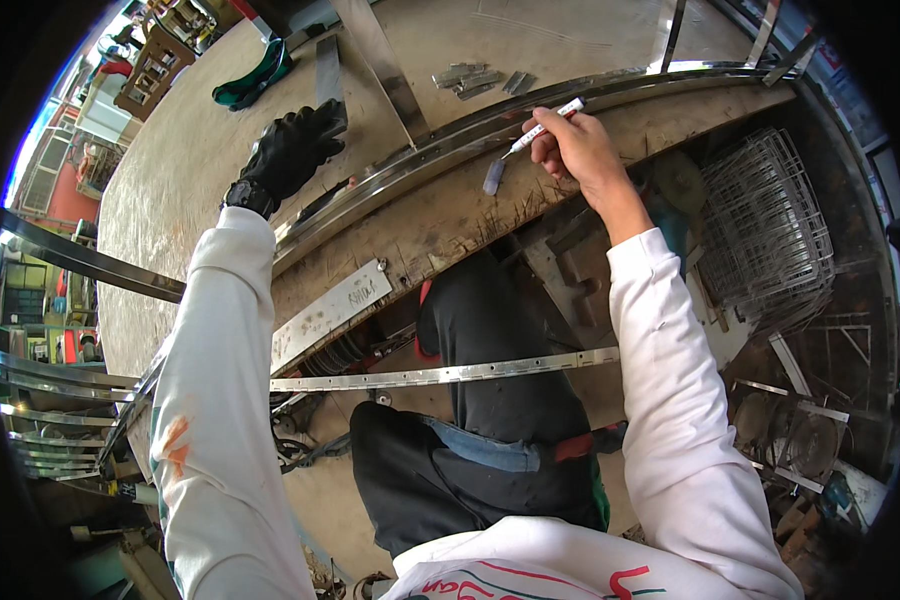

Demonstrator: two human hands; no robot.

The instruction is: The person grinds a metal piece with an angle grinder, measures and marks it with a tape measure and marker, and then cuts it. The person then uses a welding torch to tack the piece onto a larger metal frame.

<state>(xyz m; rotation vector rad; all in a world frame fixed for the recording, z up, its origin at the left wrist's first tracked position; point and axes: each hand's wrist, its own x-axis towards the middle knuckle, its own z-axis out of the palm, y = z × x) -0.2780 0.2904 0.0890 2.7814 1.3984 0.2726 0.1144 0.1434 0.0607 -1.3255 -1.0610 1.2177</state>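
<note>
My left hand (295, 150), in a black glove, is over the table with its fingers curled at the lower end of a flat metal strip (328, 72). The glove hides part of that strip. My bare right hand (582, 155) pinches a white marker pen (548, 126), its tip pointing down and left. Just below the tip lies a small translucent bluish piece (493, 177) on the wood. Between my hands runs a long, shiny curved metal bar (450, 150), and an upright flat bar (385, 75) meets it.
Small metal pieces (466, 78) and dark green-black goggles (255, 80) lie on the large round table (160, 200). A marked metal plate (330, 312) rests along its near edge. A perforated strip (450, 375) crosses above my legs. Wire racks (770, 225) stand at right.
</note>
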